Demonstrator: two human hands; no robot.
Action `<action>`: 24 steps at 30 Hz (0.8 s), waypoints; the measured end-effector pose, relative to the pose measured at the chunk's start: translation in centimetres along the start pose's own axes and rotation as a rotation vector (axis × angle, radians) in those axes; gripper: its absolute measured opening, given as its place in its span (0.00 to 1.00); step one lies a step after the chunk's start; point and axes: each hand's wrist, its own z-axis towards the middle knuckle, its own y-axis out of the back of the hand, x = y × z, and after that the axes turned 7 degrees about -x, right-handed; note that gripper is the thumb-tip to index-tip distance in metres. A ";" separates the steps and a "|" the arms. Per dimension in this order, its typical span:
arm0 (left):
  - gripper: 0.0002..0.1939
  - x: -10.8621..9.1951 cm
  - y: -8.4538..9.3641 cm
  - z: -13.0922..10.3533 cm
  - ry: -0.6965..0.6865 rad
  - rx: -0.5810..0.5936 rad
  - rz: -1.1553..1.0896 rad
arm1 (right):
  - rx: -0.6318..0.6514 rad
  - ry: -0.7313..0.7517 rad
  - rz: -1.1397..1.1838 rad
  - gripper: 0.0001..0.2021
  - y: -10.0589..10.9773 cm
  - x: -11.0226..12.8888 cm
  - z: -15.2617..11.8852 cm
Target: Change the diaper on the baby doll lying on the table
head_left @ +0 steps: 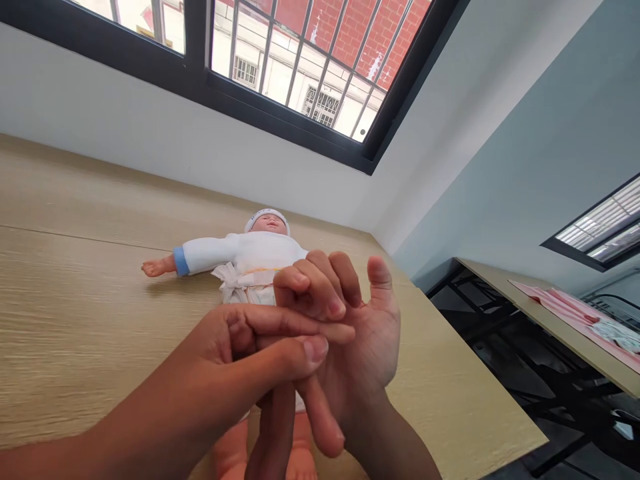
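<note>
My left hand comes in from the left and lies across the palm of my right hand, its thumb and index finger pressed against it. Other left fingers point downward below. The right hand is palm up, with fingers loosely curled and thumb apart; no object shows in it. Behind the hands a baby doll lies on its back on the wooden table. It wears a white cap and a white top with a blue cuff. White cloth with orange edging wraps its waist. My hands hide the doll's middle and one arm.
A dark-framed barred window is set in the white wall beyond the table. On the right, past the table's edge, a second table with black legs carries a pink cloth and a pale patterned item.
</note>
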 end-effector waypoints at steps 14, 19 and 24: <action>0.10 -5.9 5.3 1.6 -0.486 -0.080 0.166 | -0.055 0.226 -0.602 0.22 3.9 3.2 0.4; 0.09 -5.4 5.5 2.2 -0.529 -0.063 0.188 | 0.105 0.622 -0.789 0.17 3.2 3.0 -1.0; 0.11 -5.3 4.8 2.0 -0.475 -0.070 0.167 | 0.136 0.774 -0.900 0.15 2.3 2.0 -2.9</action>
